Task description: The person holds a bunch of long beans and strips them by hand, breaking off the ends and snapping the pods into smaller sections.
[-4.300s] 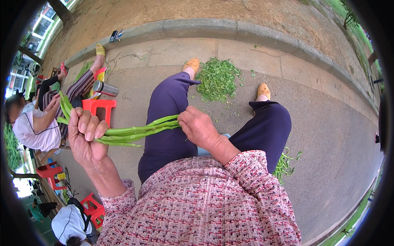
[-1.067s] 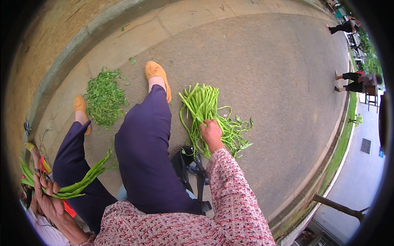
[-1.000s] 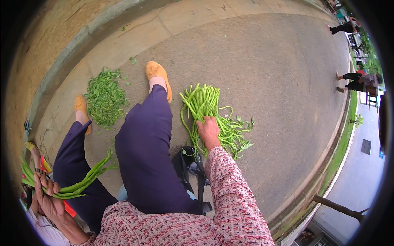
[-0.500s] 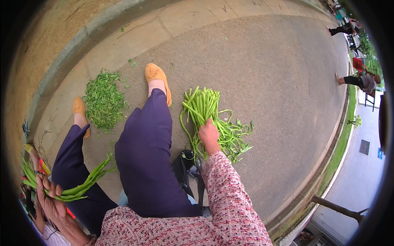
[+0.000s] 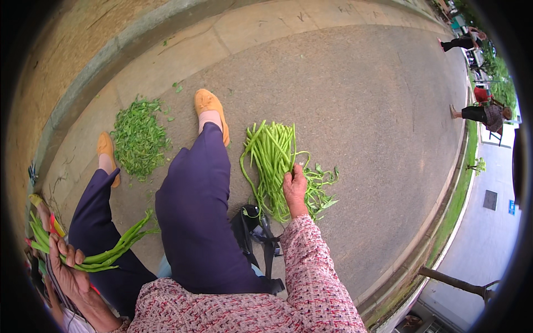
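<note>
Your right hand [image 5: 294, 186] rests on the pile of beans [image 5: 272, 161], fingers curled over stalks that point away from you; your left hand [image 5: 66, 266] grips a bunch [image 5: 105, 252]

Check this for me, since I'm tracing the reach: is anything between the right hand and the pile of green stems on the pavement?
Nothing visible is. The right hand already rests on the pile of green stems, fingers among them. The left hand holds its own bunch of stems, apart from the pile.

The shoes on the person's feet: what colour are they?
Orange shoes, clearest in the head view.
</note>
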{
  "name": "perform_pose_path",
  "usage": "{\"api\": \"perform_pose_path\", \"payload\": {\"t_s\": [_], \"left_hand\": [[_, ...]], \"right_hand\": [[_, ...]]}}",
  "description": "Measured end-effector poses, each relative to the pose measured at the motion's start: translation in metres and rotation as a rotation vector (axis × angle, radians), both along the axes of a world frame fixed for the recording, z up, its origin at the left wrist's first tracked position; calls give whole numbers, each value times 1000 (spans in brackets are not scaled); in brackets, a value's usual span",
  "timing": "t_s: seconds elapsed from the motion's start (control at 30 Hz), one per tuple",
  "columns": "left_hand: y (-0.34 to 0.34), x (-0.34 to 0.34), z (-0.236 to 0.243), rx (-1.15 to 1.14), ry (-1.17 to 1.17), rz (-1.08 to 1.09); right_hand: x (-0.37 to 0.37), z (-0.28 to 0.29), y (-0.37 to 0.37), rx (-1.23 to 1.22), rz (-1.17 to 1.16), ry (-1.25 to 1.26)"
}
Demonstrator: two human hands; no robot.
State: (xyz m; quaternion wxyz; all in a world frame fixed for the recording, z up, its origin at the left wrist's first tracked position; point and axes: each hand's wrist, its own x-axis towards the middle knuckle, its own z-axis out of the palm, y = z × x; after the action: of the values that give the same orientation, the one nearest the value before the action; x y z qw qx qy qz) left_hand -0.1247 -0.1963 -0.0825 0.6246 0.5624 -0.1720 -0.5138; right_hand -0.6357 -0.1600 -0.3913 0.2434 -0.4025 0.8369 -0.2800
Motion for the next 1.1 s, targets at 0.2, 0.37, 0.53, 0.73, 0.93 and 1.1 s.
{"api": "perform_pose_path", "payload": {"t_s": [0.2,0.37,0.53,0.73,0.93,1.1], "left_hand": [[-3,-4,4,-17,8,-52],[-17,-50,15,-192,73,-182],[-57,-84,17,-313,-67,-214],[-76,-101,21,-392,0,-243],[-86,-135,12,-334,-27,-280],[-77,-139,14,-276,5,-390]], "right_hand": [[16,1,10,359,357,298],[32,14,2,324,298,229],[74,100,-62,-223,391,10],[177,248,-127,-586,883,-159],[250,291,-138,-649,1196,-130],[247,284,-138,-501,1244,-215]]}}
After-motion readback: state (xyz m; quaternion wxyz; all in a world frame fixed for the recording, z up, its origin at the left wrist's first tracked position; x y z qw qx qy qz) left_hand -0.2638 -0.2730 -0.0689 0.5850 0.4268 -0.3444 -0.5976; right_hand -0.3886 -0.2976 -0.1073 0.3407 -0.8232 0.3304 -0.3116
